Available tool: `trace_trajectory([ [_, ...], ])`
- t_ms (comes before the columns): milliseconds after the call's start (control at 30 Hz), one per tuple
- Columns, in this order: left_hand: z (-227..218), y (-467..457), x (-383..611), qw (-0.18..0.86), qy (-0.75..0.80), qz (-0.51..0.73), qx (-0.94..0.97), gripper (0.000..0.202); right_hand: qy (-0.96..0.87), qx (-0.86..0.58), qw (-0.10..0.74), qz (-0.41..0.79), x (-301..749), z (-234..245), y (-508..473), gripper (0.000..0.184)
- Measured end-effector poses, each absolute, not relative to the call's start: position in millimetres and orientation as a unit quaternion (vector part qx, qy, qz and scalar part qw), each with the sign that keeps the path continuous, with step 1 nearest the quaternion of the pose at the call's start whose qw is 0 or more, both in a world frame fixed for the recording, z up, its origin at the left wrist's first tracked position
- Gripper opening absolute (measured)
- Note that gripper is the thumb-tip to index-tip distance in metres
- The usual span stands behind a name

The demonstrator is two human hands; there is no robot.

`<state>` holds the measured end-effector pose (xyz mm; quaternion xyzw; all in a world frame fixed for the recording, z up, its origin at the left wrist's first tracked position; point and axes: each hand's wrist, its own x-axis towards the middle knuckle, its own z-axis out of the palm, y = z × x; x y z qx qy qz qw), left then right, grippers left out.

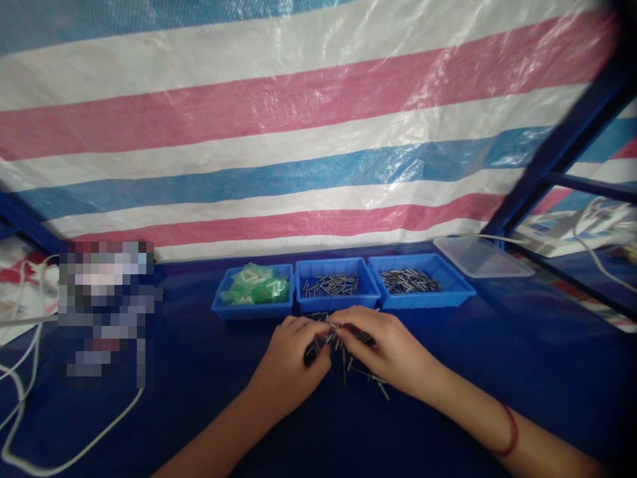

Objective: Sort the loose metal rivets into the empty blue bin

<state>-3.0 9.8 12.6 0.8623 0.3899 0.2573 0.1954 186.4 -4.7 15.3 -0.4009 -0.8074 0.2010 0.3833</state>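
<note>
Both hands meet over a loose heap of thin metal pins (348, 362) on the dark blue table cover (209, 372). My left hand (291, 362) is curled, its fingers pinched around a bundle of the pins. My right hand (385, 348) lies over the heap with its fingers bent onto the same bundle. Just behind the hands stand three blue trays in a row: the left tray (226, 307) holds green plastic parts, the middle tray (363, 295) and the right tray (455, 289) hold more metal pins.
A clear plastic lid (480, 257) lies at the back right. White cables (74, 451) loop across the left of the table beside a blurred-out patch. A striped tarpaulin (298, 133) hangs close behind the trays. A dark blue frame post (552, 159) slants at the right.
</note>
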Motion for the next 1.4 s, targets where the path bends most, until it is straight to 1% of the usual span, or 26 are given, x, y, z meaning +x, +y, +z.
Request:
trace_trajectory([
  [67,15,8,-3,0.208,0.397,0.265,0.854,0.011,-0.812,-0.383,0.387,0.208,186,15,-5,0.022],
  [100,15,8,-3,0.217,0.402,0.267,0.848,0.011,-0.817,-0.375,0.387,0.206,186,15,-5,0.023],
  [167,13,9,-2,0.228,0.411,0.273,0.839,0.015,-0.816,-0.374,0.395,0.196,186,13,-6,0.023],
  [267,10,11,-2,0.251,0.402,0.264,0.84,0.022,-0.796,-0.402,0.415,0.177,186,12,-8,0.016],
  [333,9,12,-2,0.261,0.401,0.283,0.831,0.018,-0.793,-0.408,0.419,0.169,187,13,-9,0.013],
  [433,12,12,-2,0.258,0.396,0.301,0.829,0.018,-0.808,-0.383,0.418,0.163,189,16,-9,0.015],
  [533,15,13,-1,0.24,0.369,0.282,0.853,0.019,-0.817,-0.358,0.422,0.161,189,17,-10,0.02],
  [633,15,14,0,0.222,0.345,0.275,0.87,0.02,-0.799,-0.371,0.435,0.186,188,15,-11,0.02],
  [733,14,14,0,0.203,0.338,0.293,0.871,0.018,-0.73,-0.409,0.479,0.265,185,13,-13,0.021],
  [833,14,11,0,0.194,0.345,0.314,0.863,0.016,-0.693,-0.416,0.494,0.321,182,14,-14,0.016],
  [1200,11,10,-4,0.229,0.323,0.311,0.864,0.011,-0.674,-0.432,0.486,0.351,176,14,-16,0.011],
  [1400,12,11,-3,0.235,0.341,0.299,0.86,0.012,-0.69,-0.434,0.476,0.331,177,17,-13,0.013],
])
